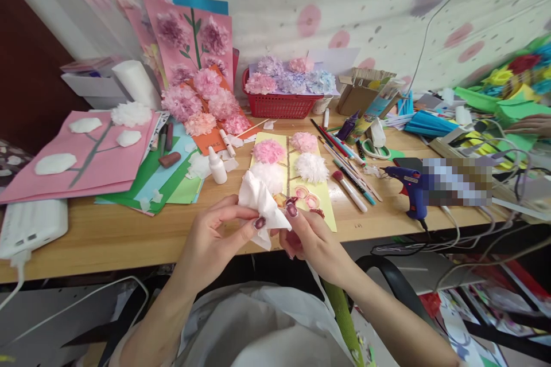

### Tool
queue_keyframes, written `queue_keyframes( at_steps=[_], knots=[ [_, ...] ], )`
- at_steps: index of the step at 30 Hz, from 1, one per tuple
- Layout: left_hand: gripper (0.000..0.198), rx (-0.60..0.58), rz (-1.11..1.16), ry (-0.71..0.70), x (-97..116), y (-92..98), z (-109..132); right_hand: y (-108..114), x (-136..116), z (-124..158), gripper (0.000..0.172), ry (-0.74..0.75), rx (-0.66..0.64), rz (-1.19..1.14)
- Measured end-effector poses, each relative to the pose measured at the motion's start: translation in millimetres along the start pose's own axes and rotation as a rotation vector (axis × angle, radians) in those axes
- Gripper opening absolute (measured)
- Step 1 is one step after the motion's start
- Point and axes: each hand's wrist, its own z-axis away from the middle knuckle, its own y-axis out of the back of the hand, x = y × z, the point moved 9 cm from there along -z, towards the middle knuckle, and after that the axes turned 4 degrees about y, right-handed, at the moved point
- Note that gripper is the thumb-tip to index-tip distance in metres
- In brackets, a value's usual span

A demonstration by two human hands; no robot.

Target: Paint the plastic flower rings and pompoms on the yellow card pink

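Observation:
Both hands meet over the front of the desk with a white tissue between them. My left hand pinches its left side between thumb and fingers. At the lower right corner, my right hand grips the same tissue between thumb and forefinger; its other fingers curl underneath. Just beyond lies a yellow card bearing pink tissue flowers, such as this pink flower, and a fluffy white flower. Part of the card is hidden behind my hands and the tissue. A small white glue bottle stands left of the card.
A blue glue gun rests at the right, among cables. Brushes and pens, including a makeup brush, lie beside the card. A red basket of paper flowers stands behind. Pink sheets lie left. Another person's hand shows far right.

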Motion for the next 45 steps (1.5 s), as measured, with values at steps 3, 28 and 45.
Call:
queue_keyframes(
  at_steps=[3,28,45],
  knots=[
    [0.009,0.017,0.027,0.027,-8,-2.2,-2,9,-7,2,0.05,0.093,0.066,0.158],
    [0.013,-0.041,-0.272,-0.348,31,-18.5,6,0,23,1,0.045,-0.25,-0.031,-0.188],
    [0.014,0.524,0.019,-0.188,-3,73.1,17,-41,28,2,0.062,-0.505,-0.464,-0.986]
  ],
)
